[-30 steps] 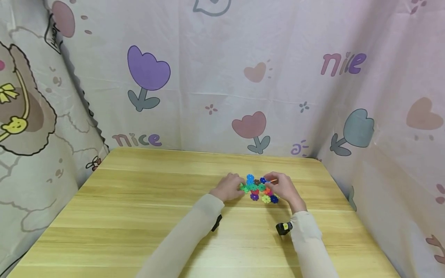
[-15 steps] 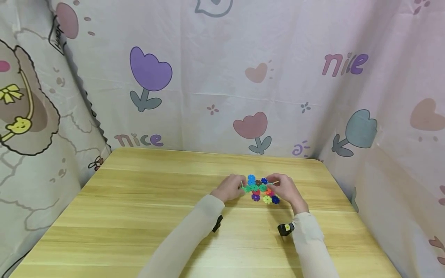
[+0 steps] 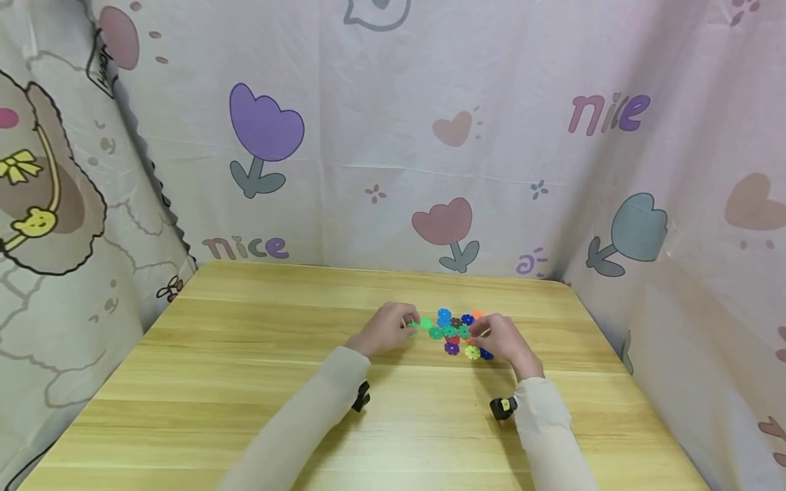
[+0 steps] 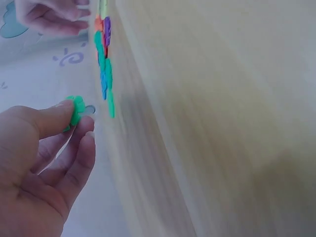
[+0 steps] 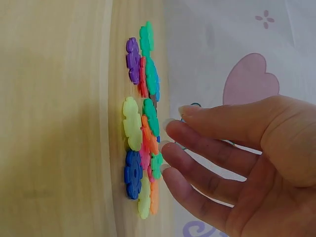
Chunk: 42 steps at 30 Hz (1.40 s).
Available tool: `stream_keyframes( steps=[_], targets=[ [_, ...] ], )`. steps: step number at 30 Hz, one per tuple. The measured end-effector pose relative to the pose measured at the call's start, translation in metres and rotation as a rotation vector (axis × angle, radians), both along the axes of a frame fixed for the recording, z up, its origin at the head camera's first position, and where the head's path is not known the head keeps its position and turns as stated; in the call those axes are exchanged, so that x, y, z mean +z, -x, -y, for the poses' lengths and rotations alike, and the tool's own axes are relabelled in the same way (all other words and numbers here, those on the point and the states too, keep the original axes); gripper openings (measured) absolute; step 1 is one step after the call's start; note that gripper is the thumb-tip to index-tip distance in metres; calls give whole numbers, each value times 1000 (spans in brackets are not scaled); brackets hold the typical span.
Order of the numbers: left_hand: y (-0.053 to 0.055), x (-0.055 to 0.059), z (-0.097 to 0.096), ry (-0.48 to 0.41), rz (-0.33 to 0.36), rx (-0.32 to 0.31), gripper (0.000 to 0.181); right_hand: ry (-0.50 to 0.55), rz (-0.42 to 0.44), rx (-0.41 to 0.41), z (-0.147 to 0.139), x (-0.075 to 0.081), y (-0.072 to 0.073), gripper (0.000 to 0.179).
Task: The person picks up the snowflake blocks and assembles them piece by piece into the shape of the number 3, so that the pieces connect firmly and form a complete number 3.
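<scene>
My left hand (image 3: 382,331) pinches a bright green flower-shaped plastic disc (image 4: 76,112) between thumb and fingers, left of the pile. In the left wrist view the disc is held apart from the other pieces. A loose heap of similar flower discs (image 3: 451,332) lies on the table: teal, blue, purple, red, yellow, orange and brown. Over the heap's right side hovers my right hand (image 3: 500,337), fingers loosely bent with nothing seen between them. In the right wrist view its fingertips are right beside the orange and green discs (image 5: 151,117).
The wooden table (image 3: 295,409) has its far edge close behind the pile. A patterned curtain (image 3: 368,136) hangs behind and on both sides. Black wrist cameras (image 3: 503,408) sit under the cream sleeves (image 3: 546,423).
My left hand has moved left, away from the pile, carrying a green disc. My right hand, which earlier held a small piece, now appears without it; an orange disc shows behind it.
</scene>
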<state>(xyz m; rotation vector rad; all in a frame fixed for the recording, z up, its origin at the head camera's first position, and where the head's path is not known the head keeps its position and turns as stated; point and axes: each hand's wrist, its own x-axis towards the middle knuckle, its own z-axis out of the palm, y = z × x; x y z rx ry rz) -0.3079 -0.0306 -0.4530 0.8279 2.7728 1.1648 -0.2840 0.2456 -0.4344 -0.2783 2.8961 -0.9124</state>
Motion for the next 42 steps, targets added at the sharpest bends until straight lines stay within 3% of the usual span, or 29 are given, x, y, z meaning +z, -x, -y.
stream_keyframes(
  steps=[6,14,21,29,37,42],
  targets=[
    [-9,3,25,-62,-22,-22,14,-29,0,14,1,-2,-2,11],
    [-21,7,60,-81,-44,40,20,-53,-3,28,1,-2,-4,17],
    [-31,5,82,-128,-38,46,23,-53,-18,62,2,-6,-5,17],
    [-48,6,93,-177,0,44,25,-86,-24,71,3,-10,-8,18],
    [-58,1,98,-196,9,6,25,-112,-45,98,6,-15,-9,20],
    [-62,2,96,-227,24,17,20,-132,-55,92,6,-14,-8,21]
  ],
)
